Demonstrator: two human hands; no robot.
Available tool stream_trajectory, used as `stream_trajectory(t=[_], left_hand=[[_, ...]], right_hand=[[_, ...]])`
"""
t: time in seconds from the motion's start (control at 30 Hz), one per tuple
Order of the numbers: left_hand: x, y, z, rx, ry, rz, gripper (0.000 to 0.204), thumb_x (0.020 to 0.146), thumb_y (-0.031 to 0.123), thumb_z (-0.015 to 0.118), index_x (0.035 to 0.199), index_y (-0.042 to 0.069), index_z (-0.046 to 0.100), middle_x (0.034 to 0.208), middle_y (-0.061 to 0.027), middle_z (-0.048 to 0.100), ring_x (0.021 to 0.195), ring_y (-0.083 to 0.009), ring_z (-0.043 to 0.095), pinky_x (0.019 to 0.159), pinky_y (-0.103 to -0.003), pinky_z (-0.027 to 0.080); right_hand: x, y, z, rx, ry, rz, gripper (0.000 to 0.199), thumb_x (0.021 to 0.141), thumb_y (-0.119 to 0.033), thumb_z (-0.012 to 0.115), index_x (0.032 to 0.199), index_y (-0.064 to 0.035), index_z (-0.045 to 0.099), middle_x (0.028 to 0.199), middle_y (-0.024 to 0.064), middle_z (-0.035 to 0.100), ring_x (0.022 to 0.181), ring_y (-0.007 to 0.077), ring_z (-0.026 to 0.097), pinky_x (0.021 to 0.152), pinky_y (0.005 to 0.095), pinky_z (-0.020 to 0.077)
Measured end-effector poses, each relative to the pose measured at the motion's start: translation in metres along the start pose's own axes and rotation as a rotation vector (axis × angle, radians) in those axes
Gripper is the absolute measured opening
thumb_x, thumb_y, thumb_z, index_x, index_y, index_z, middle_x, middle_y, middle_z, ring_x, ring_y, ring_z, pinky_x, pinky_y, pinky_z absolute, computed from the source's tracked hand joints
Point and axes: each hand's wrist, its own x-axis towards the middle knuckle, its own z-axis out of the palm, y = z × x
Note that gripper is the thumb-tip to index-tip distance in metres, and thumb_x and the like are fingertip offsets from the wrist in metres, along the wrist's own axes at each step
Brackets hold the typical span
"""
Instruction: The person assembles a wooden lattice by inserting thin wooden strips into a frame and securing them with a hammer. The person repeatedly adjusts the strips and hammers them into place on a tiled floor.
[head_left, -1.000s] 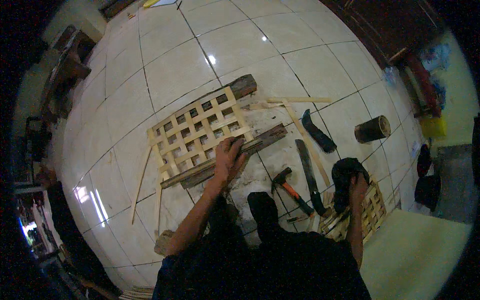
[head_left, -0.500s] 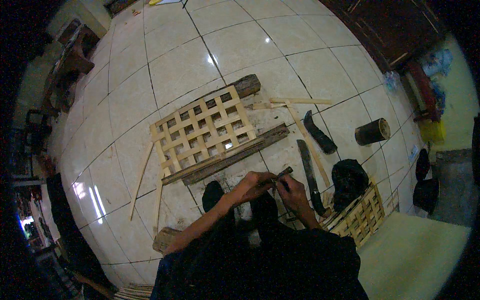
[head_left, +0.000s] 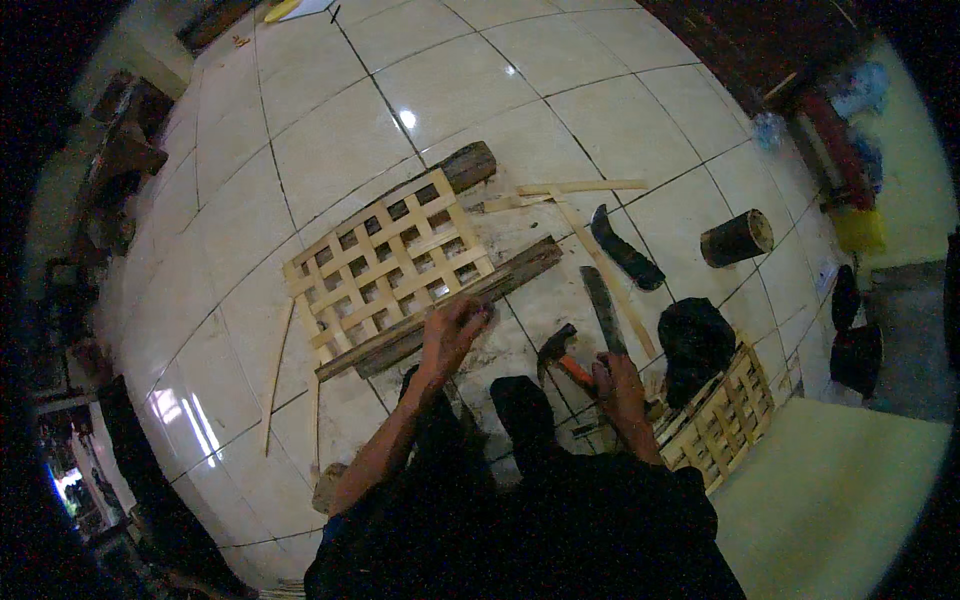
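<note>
My right hand (head_left: pixel 625 396) is closed round the orange handle of a hammer (head_left: pixel 570 362), whose dark head points away to the left. Beside that hand lies a machete (head_left: pixel 602 310), its handle hidden behind the fingers. My left hand (head_left: pixel 455 335) has its fingers curled together over the near edge of a woven bamboo lattice panel (head_left: pixel 390 245). What those fingers pinch, if anything, is too small to make out. Along the lattice's near edge runs a dark wooden plank (head_left: pixel 530 268); a thick wooden piece (head_left: pixel 468 166) props its far edge.
A curved dark sheath-like piece (head_left: pixel 627 252) and thin bamboo strips (head_left: pixel 612 262) lie right of the lattice. Farther right are a dark cylinder (head_left: pixel 735 239), a black bag-like bundle (head_left: pixel 694 345) and a second woven lattice (head_left: pixel 730 415). My dark-covered foot (head_left: pixel 522 408) rests on the tiled floor.
My hands, close together before at the hammer, have parted. The left has moved forward and left to the lattice's near edge; the right, still with the hammer, has shifted right. The view has tilted slightly.
</note>
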Motion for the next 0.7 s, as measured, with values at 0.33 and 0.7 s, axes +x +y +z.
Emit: stream_trajectory(t=[0.33,0.7], left_hand=[[0.051,-0.023,0.003,-0.031,0.179,0.214,0.018,0.080,0.015,0.068,0.095,0.003,0.069,0.098,-0.0126,0.067,0.093,-0.0294,0.063,0.082,-0.036,0.049],[0.047,-0.014,0.007,0.122,0.173,0.255,0.016,0.081,0.014,0.070,0.093,0.004,0.070,0.098,-0.0123,0.067,0.096,-0.0298,0.061,0.084,-0.038,0.048]], right_hand=[[-0.027,0.020,0.031,-0.107,0.044,-0.188,0.033,0.084,-0.015,0.064,0.114,-0.0036,0.054,0.097,0.0181,0.059,0.088,0.0379,0.058,0.073,0.0451,0.0473],[-0.025,-0.021,0.018,0.261,-0.119,0.217,0.030,0.098,-0.024,0.048,0.115,-0.0001,0.052,0.088,0.0203,0.063,0.078,0.0317,0.063,0.068,0.0384,0.0489]])
